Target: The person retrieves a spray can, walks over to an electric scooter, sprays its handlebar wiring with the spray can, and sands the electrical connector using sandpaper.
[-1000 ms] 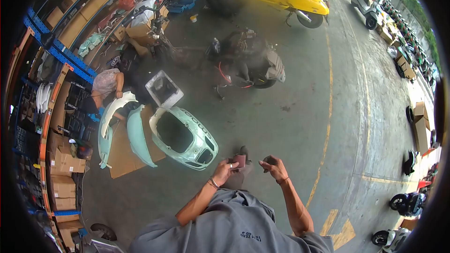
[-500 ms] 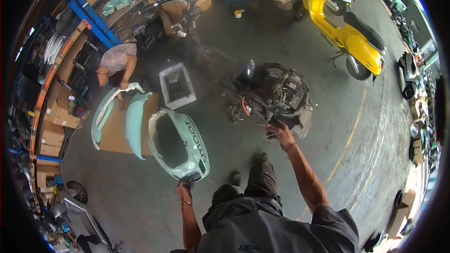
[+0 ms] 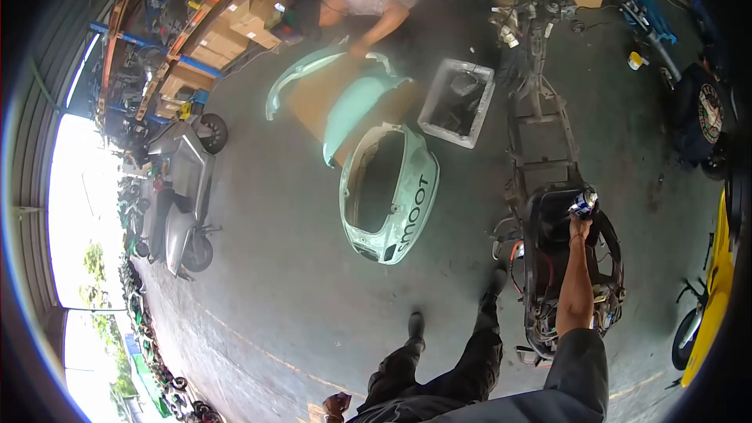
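My right hand (image 3: 580,227) is closed round a blue and white can or bottle (image 3: 583,203), above the bare scooter frame (image 3: 540,337) with its exposed wiring. Low in the view, near my legs, my left hand (image 3: 337,403) has its fingers curled; what they hold, if anything, is too small to tell. The mint-green body panel lettered "SMOOT" (image 3: 423,202) rests on the floor left of the frame. Behind it, a curved mint panel (image 3: 352,113) lies over brown cardboard (image 3: 307,111). A co-worker's hand (image 3: 359,48) is at another mint trim piece (image 3: 283,82).
A pale foam box (image 3: 487,95) holding dark parts sits behind the panels. A silver scooter (image 3: 182,215) stands at left, a yellow scooter (image 3: 714,298) at far right. Shelves with cardboard boxes (image 3: 223,39) line the back left. A yellow-white tub (image 3: 634,61) is on the floor.
The view has swung left. My left hand has come away from the mint body panel, back towards my body. My right hand has moved from the frame's side to above it and now holds the can.
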Demonstrator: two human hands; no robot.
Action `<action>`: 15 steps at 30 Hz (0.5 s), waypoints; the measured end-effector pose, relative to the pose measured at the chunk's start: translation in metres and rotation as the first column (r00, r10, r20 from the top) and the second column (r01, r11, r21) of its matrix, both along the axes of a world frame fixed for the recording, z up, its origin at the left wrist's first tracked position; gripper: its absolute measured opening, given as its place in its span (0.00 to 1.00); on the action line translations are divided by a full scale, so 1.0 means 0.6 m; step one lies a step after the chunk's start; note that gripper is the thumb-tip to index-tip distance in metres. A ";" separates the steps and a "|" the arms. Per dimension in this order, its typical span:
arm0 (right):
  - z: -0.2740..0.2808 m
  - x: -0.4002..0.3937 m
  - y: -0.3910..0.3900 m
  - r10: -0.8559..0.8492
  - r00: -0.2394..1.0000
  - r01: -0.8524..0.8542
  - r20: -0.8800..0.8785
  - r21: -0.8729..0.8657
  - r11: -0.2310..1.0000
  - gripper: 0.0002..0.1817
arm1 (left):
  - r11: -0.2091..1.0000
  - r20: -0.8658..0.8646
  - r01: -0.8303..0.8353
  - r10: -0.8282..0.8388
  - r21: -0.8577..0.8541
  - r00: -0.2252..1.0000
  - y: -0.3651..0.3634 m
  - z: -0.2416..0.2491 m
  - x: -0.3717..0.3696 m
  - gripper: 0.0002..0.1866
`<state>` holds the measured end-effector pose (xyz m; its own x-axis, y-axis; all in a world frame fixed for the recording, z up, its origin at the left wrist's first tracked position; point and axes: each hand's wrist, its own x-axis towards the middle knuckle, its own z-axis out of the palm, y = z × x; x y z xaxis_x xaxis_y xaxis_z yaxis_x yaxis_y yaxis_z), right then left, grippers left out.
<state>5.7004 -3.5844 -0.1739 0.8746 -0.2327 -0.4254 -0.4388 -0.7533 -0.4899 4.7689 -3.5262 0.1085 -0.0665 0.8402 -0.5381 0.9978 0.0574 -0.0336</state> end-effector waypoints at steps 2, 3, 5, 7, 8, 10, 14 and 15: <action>-0.021 0.009 0.028 -0.009 0.995 0.007 0.101 0.014 1.000 0.44 | 0.981 0.104 0.125 -0.142 0.149 0.984 -0.061 0.029 0.017 0.15; -0.038 0.013 0.035 0.033 0.973 -0.039 0.227 0.023 0.999 0.44 | 0.893 0.209 0.288 -0.372 0.345 0.905 -0.092 0.056 0.037 0.22; -0.058 0.029 0.039 -0.041 0.981 0.000 0.191 0.211 0.977 0.44 | 0.959 0.086 0.258 -0.268 0.115 0.959 -0.103 0.078 0.044 0.15; -0.124 0.052 0.016 -0.110 0.961 0.004 0.253 0.387 0.922 0.46 | 0.980 0.004 0.183 -0.183 -0.078 0.983 -0.113 0.096 0.053 0.11; -0.133 0.054 0.013 -0.119 0.947 -0.019 0.298 0.423 0.906 0.44 | 0.989 0.032 0.111 -0.109 -0.102 0.994 -0.113 0.091 0.057 0.11; -0.114 0.047 0.015 -0.120 0.933 -0.052 0.341 0.455 0.889 0.41 | 0.991 0.113 -0.063 0.077 -0.118 0.991 -0.120 0.084 0.056 0.11; 0.011 -0.007 0.046 -0.035 0.935 -0.053 0.353 0.236 0.970 0.42 | 0.937 0.311 -0.330 0.348 -0.112 0.884 -0.153 0.062 0.043 0.10; 0.050 -0.019 0.057 -0.003 0.918 -0.112 0.397 0.266 0.958 0.40 | 0.924 0.365 -0.367 0.379 -0.105 0.850 -0.166 0.056 0.034 0.11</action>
